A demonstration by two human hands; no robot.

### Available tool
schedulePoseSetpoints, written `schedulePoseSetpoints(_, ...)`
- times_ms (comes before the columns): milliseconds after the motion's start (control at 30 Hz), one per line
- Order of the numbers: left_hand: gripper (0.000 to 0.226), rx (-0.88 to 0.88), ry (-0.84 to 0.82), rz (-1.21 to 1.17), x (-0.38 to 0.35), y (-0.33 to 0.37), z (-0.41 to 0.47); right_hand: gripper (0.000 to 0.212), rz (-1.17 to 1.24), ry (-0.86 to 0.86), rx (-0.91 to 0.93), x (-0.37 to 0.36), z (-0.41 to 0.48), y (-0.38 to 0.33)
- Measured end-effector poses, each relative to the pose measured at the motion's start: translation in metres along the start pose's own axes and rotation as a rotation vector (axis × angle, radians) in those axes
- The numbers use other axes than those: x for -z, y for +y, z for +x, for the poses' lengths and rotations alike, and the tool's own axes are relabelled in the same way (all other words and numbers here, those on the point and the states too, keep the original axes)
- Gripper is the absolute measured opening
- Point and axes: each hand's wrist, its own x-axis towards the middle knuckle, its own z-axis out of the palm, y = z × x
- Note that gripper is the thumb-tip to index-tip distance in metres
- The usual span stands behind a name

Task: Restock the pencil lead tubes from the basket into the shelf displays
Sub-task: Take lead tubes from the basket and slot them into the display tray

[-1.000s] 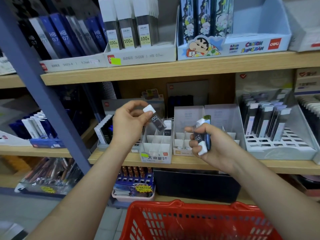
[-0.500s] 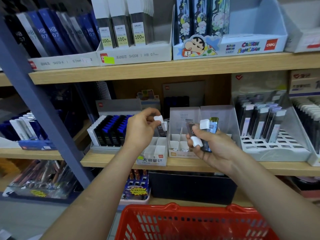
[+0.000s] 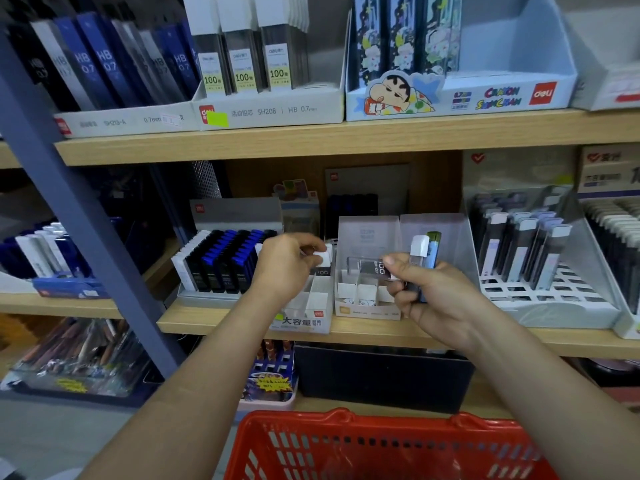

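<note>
While the left hand point(image 3: 287, 268) pinches a white-capped dark lead tube point(image 3: 323, 262) standing in the white card box point(image 3: 311, 318), the right hand point(image 3: 440, 299) grips a bunch of tubes point(image 3: 420, 259) just beside it, one clear tube point(image 3: 370, 266) lying sideways, pointing left.

Basket point(image 3: 349, 427) below shelf point(image 3: 381, 332) with displays point(image 3: 367, 310).

left hand point(image 3: 285, 268) raised forward, pinching, right hand point(image 3: 434, 297) alongside, gripping tight

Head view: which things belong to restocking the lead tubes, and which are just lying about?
Job: left hand pinching a white-capped dark lead tube at the white divided display box; right hand gripping a bundle of lead tubes; red plastic basket.
Lying about: cartoon-printed blue carton; blue-and-black cases; grey slotted tray.
</note>
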Motion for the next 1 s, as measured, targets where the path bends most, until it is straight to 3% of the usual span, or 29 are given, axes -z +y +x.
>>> schedulePoseSetpoints(100,0.020,0.006,0.007,0.042,-0.002,0.001,0.001,0.028,0.005,-0.013,-0.007,0.002,0.001,0.000)
schedulePoseSetpoints(333,0.025,-0.132,0.018,0.189,-0.003,0.006,0.001,0.028,-0.032,-0.020,0.000,0.005,0.005,0.003)
schedulePoseSetpoints(600,0.035,-0.108,0.042,0.103,-0.001,0.000,-0.002,0.026,-0.066,-0.038,0.018,0.000,0.003,0.007)
schedulePoseSetpoints(700,0.028,-0.098,0.067,0.077,0.006,0.006,-0.004,0.029,-0.066,-0.047,0.012,-0.002,0.003,0.006)
schedulePoseSetpoints(767,0.018,-0.056,0.022,-0.090,0.013,0.016,-0.010,0.028,-0.077,-0.055,0.014,-0.002,0.003,0.006)
schedulePoseSetpoints(867,0.021,0.065,-0.262,-0.562,0.020,0.036,-0.026,0.029,-0.123,-0.083,0.028,-0.004,0.003,0.006)
schedulePoseSetpoints(933,0.024,0.102,-0.420,-0.699,0.020,0.044,-0.035,0.032,-0.164,-0.102,0.036,-0.007,0.003,0.006)
schedulePoseSetpoints(1000,0.021,0.113,-0.469,-0.754,0.019,0.045,-0.040,0.037,-0.194,-0.116,0.039,-0.009,0.002,0.005)
